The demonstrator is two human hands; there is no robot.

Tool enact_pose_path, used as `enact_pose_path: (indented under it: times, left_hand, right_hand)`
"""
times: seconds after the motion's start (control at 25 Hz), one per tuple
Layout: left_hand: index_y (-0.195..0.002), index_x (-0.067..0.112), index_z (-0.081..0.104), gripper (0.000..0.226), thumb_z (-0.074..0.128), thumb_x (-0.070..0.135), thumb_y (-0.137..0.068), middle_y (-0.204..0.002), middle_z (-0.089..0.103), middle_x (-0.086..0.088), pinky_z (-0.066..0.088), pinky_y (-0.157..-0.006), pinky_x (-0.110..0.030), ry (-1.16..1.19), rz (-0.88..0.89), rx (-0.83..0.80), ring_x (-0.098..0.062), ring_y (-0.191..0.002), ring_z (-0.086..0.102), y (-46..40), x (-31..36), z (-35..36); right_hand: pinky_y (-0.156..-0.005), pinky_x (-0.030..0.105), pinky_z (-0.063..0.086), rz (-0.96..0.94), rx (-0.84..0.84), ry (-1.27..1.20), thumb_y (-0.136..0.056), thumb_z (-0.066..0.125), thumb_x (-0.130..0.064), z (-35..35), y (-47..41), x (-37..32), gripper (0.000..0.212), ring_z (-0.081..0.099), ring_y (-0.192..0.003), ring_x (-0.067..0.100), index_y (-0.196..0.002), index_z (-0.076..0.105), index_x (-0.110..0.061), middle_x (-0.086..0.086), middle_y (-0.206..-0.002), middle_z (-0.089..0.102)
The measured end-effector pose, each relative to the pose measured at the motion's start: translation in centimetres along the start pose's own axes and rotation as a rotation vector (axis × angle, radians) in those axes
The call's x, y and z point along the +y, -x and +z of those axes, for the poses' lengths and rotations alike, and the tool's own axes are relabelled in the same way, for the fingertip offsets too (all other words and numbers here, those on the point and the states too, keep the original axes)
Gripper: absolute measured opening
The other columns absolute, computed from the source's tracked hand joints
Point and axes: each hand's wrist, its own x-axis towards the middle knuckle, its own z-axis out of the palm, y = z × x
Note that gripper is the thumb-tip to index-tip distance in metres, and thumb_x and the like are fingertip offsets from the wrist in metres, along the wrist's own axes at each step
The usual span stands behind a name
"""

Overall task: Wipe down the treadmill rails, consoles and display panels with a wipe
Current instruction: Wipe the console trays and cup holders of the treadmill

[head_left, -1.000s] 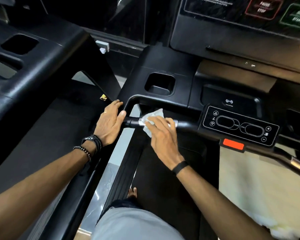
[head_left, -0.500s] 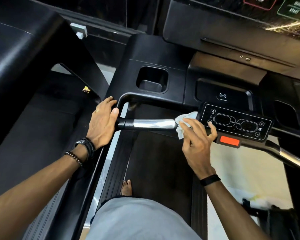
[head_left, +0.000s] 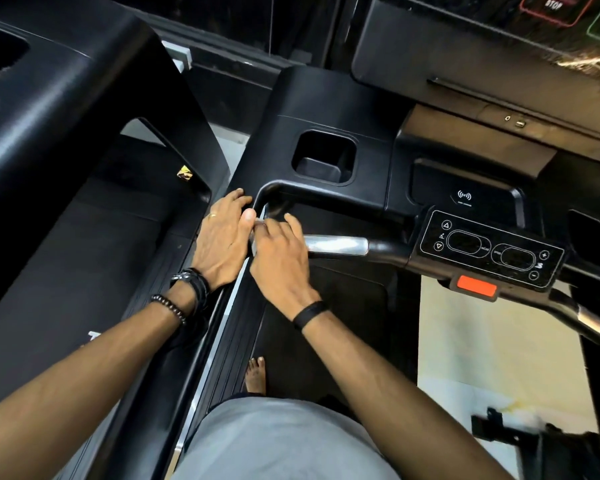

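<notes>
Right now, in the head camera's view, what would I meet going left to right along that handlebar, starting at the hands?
Left hand with a ring → right hand with a black wristband → shiny silver metal grip section → black button panel with arrow and plus/minus keys → orange-red rectangular stop tab.

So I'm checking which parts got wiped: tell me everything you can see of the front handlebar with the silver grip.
The handlebar runs horizontally across the treadmill, black with a shiny, metallic-looking silver sleeve in the middle. Its right end meets the small control panel. At its left end the right hand lies over it, a sliver of white wipe showing; the left hand rests alongside.
</notes>
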Motion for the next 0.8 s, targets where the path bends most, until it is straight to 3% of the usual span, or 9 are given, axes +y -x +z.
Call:
enact_pose_path:
  times: [0.08,0.2,0.4,0.56,0.8]
  left_hand:
    - [-0.144,0.011,0.050,0.081,0.008,0.061,-0.095,-0.156,0.040,-0.005,0.025,-0.115,-0.039,-0.003,0.012,-0.005,-0.020,-0.145,0.031,0.0,-0.1,0.0]
    - [-0.144,0.011,0.049,0.081,0.009,0.060,-0.094,-0.157,0.040,-0.006,0.026,-0.115,-0.041,-0.029,0.006,-0.009,-0.021,-0.144,0.031,-0.1,0.0,0.0]
    - [-0.145,0.012,0.045,0.083,0.008,0.063,-0.091,-0.159,0.036,-0.003,0.023,-0.116,-0.042,-0.028,-0.034,-0.030,-0.019,-0.146,0.027,0.0,0.7,0.1]
    - [-0.146,0.010,0.044,0.083,0.009,0.062,-0.091,-0.159,0.034,-0.005,0.023,-0.118,-0.044,-0.053,-0.033,-0.034,-0.021,-0.146,0.026,0.2,1.2,0.0]
    - [-0.148,0.010,0.042,0.084,0.007,0.061,-0.091,-0.161,0.031,-0.005,0.024,-0.120,-0.048,-0.057,-0.062,-0.059,-0.021,-0.148,0.023,0.2,1.4,0.1]
  right_hand:
    - [-0.119,0.047,0.022,-0.012,0.007,-0.043,-0.081,0.055,-0.005,-0.8,1.0,1.5,0.043,0.062,-0.110,0.020,-0.121,0.068,-0.013,0.001,-0.116,0.069]
    - [-0.118,0.047,0.018,0.037,0.141,0.011,-0.077,0.052,-0.007,-3.4,4.2,7.0,0.050,0.061,-0.114,0.014,-0.121,0.070,-0.022,-0.007,-0.120,0.068]
    - [-0.118,0.053,0.011,0.260,0.349,0.044,-0.081,0.051,-0.001,-6.3,8.5,14.3,0.045,0.060,-0.120,0.019,-0.119,0.071,-0.015,-0.001,-0.124,0.067]
    - [-0.106,0.051,0.024,0.331,0.504,0.002,-0.072,0.045,-0.002,-3.6,7.5,10.3,0.049,0.058,-0.117,0.022,-0.110,0.075,-0.014,0.000,-0.118,0.069]
    - [-0.113,0.046,0.017,0.036,0.270,-0.133,-0.069,0.065,0.006,1.2,3.2,1.3,0.041,0.055,-0.114,0.020,-0.104,0.074,-0.014,0.000,-0.113,0.067]
